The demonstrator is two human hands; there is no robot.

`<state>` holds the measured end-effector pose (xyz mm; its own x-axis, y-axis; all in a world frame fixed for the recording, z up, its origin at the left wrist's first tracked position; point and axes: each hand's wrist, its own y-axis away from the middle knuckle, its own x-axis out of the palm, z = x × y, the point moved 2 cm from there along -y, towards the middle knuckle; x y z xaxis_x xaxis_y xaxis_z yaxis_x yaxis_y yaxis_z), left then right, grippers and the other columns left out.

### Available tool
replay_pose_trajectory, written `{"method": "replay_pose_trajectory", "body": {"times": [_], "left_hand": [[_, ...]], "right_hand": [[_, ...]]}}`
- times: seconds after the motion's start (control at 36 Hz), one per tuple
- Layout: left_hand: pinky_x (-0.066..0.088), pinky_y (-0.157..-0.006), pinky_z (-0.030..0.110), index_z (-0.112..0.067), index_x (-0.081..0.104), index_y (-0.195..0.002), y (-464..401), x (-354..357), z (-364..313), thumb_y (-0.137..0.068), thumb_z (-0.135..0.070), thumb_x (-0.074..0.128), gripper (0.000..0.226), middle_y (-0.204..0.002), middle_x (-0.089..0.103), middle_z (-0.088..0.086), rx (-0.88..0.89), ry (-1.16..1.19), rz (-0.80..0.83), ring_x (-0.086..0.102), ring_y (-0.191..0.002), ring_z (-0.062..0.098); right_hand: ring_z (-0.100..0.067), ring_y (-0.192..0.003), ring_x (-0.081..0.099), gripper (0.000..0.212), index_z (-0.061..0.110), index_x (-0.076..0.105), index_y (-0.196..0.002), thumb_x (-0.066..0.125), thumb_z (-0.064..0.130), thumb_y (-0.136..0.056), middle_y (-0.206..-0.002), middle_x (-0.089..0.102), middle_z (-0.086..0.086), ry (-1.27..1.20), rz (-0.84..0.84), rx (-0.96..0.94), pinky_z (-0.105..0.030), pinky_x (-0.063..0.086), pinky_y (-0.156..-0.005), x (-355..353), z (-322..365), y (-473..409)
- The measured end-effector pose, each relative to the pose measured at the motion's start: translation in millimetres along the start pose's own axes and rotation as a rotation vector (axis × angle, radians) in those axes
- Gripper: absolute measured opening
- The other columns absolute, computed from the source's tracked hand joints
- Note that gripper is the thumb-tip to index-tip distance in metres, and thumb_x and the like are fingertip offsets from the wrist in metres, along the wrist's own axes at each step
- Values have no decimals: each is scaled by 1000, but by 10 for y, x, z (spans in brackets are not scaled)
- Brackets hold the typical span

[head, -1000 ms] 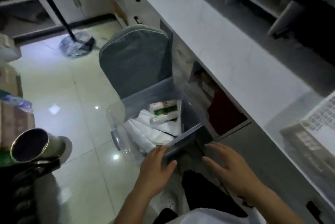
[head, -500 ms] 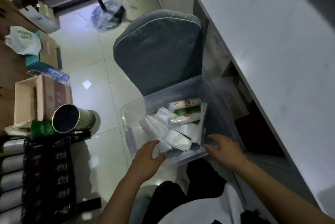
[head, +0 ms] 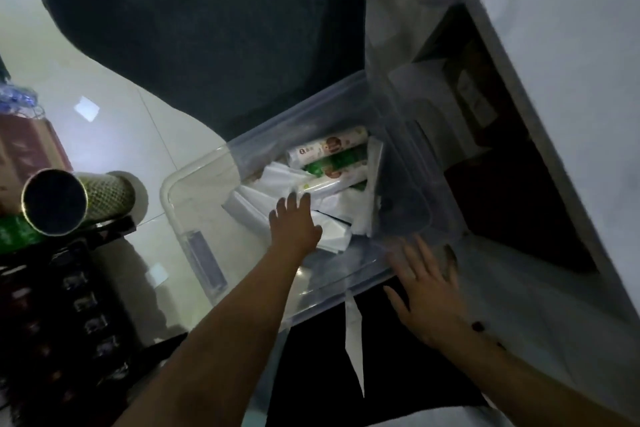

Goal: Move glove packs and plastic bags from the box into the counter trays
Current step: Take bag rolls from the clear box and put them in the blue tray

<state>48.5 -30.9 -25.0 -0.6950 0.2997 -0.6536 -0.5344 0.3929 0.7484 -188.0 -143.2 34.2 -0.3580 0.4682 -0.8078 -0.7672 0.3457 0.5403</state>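
A clear plastic box (head: 194, 219) stands on a chair seat below me. Inside lie white folded plastic bags (head: 332, 229) and, at the far end, several rolled packs (head: 329, 146) with white, green and orange labels. My left hand (head: 294, 222) reaches into the box, fingers stretched out over the white bags and touching them. My right hand (head: 426, 291) hovers with spread fingers at the box's near right corner, holding nothing. The counter trays are out of view.
A grey padded chair back (head: 207, 28) rises behind the box. The white counter (head: 571, 63) runs along the right, with a dark open shelf (head: 502, 184) under it. A metal-mesh cylinder (head: 76, 201) and a dark rack (head: 62, 322) stand at the left on the tiled floor.
The view dropped closer to the box. My left hand moved from the box's near rim into the box onto the white bags. My right hand shifted off the rim and spread open.
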Motion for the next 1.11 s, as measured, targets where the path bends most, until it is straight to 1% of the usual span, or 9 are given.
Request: {"method": "replay_pose_trajectory", "body": {"times": [0.11,0.22,0.31,0.42,0.64,0.78,0.89,1.0,1.11], "left_hand": [[28,-114,45,-20,27,-151,-482,27,-105,-87,-41,64,77,-158,27,11,70,-43,-92,27,-143,33],[42,-96,41,-14,42,-141,-783,109,-101,-86,-17,63,59,-139,51,13,154,-178,-141,47,-124,32],[47,-88,40,-10,44,-138,-894,166,-76,-86,-3,57,54,-138,50,16,180,-258,-157,47,-124,34],[49,-85,40,-11,45,-136,-887,181,-60,-87,-6,61,51,-135,51,15,176,-217,-135,48,-122,32],[48,-81,31,-7,57,-128,-378,93,335,-69,-33,84,70,-125,61,11,-94,460,175,61,-106,29],[60,-81,35,-17,65,-126,386,-68,438,-64,-29,89,67,-109,72,2,-97,992,258,69,-91,18],[59,-78,30,-26,68,-119,1030,-297,381,-69,-20,87,54,-110,71,5,0,1232,257,68,-98,21],[58,-78,33,-18,65,-125,1475,-464,250,-75,-10,81,53,-115,72,7,41,1444,331,69,-105,24],[57,-89,40,-12,65,-123,1719,-503,83,-82,-11,74,42,-116,72,10,5,1551,433,69,-104,26]], "right_hand": [[-24,-149,20,57,28,52,-139,37,54,-91,-155,39,-6,23,-36,4,-63,5,-116,93,-5,-44],[-24,-149,20,55,26,56,-135,38,53,-91,-153,42,-6,-66,-97,49,-63,4,-116,76,53,-75],[-24,-148,21,53,26,57,-134,40,51,-91,-152,43,-5,-89,-134,58,-63,5,-116,68,70,-77],[-26,-146,27,51,23,64,-125,42,52,-89,-146,51,-5,-78,-145,82,-62,5,-116,71,89,-97],[-17,-147,23,50,32,51,-137,55,46,-90,-151,43,6,-117,39,217,-55,0,-116,-166,171,-141],[-16,-131,44,42,30,55,-131,56,40,-90,-139,54,5,-276,48,302,-52,15,-115,-453,355,-191],[-20,-115,59,49,15,60,-129,73,31,-85,-126,63,-5,-773,31,274,-32,44,-99,-823,601,-260],[-9,-98,69,52,22,61,-124,80,32,-77,-111,71,5,-1345,163,421,-32,58,-79,-1141,801,-296],[-20,-106,69,58,22,61,-123,82,33,-71,-116,72,-3,-1559,287,452,-47,55,-87,-1296,814,-284]]}}
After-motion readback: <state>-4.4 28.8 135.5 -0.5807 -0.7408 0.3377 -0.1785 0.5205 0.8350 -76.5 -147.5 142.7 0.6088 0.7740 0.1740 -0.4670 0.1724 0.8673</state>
